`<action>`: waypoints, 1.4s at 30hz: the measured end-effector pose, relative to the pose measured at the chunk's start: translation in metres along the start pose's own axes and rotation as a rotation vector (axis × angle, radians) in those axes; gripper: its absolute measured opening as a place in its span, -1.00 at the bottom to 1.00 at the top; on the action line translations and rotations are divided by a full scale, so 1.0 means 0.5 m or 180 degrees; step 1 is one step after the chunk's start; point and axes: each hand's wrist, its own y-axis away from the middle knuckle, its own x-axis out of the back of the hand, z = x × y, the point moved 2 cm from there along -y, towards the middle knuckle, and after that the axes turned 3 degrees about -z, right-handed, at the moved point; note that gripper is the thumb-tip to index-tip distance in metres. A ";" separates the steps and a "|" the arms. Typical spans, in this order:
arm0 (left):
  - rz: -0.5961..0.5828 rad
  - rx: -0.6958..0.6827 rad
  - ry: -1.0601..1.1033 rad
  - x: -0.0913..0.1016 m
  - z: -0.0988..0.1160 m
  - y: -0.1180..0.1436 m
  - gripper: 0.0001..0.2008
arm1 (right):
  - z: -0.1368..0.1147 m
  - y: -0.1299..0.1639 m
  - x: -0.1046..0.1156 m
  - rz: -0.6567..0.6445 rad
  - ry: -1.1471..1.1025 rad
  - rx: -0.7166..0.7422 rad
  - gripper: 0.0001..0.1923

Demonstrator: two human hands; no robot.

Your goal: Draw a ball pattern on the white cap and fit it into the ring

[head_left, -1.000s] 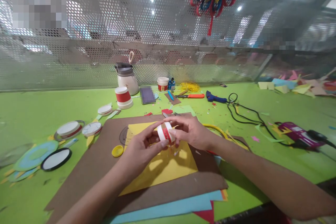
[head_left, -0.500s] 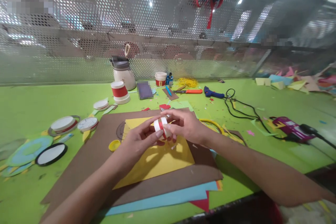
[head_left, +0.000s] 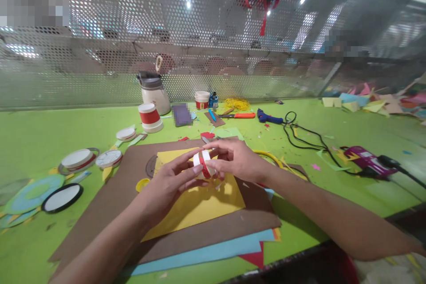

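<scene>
A small white cylinder (head_left: 198, 159), like a short paper cup, has a red band and a brown patch round its side. My left hand (head_left: 171, 182) is closed on it from the left, thumb in front against the band. From the right, my right hand (head_left: 237, 159) grips the same piece, its thumb and fingertips pressed at the band. The cylinder is held tilted above a yellow sheet (head_left: 199, 213), which lies on a brown board (head_left: 109, 213). Its far side is hidden by my fingers.
Round lids (head_left: 78, 158) and a blue-green paper ring (head_left: 20, 199) lie left. Behind stand a red-banded cup (head_left: 149, 117) and a jug (head_left: 155, 97). An orange-handled knife (head_left: 244, 116), a blue glue gun (head_left: 269, 117) and its black cable (head_left: 309, 145) lie at the back right.
The white cylinder is turned slightly between my fingers, showing more of the red band's front. Both hands keep their hold. The whole view has shifted a little.
</scene>
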 end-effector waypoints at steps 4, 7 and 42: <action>0.0081 -0.0003 0.0210 -0.005 -0.002 0.001 -0.39 | 0.005 0.002 -0.002 0.0017 -0.0050 0.0073 -0.53; 0.0032 -0.0004 0.0268 -0.009 -0.004 0.002 -0.41 | 0.006 0.004 -0.001 0.0037 0.0012 0.0085 -0.50; 0.0313 -0.0284 0.0046 -0.001 -0.017 -0.002 -0.46 | 0.008 0.014 -0.010 0.0087 0.0803 0.0508 -0.46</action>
